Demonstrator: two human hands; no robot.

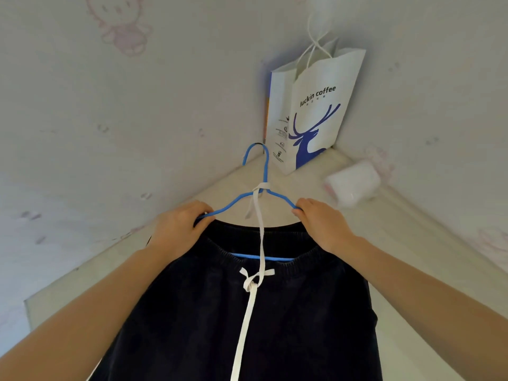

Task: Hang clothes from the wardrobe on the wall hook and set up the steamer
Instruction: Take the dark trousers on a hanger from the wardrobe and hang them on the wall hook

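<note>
A blue wire hanger point(264, 171) is held up in front of me, its hook pointing toward the room corner. Dark navy trousers point(247, 312) with a ribbed waistband hang over its lower bar. Their white drawstring point(257, 215) is looped around the hanger's neck and trails down the front. My left hand point(178, 226) grips the hanger's left shoulder. My right hand point(321, 224) pinches the right shoulder. No wall hook and no steamer are in view.
A white paper bag point(316, 111) with a blue deer print stands in the corner on a cream ledge point(390, 229). A white wrapped roll point(351, 185) lies on the ledge to its right. Pale patterned walls point(110, 105) close in on both sides.
</note>
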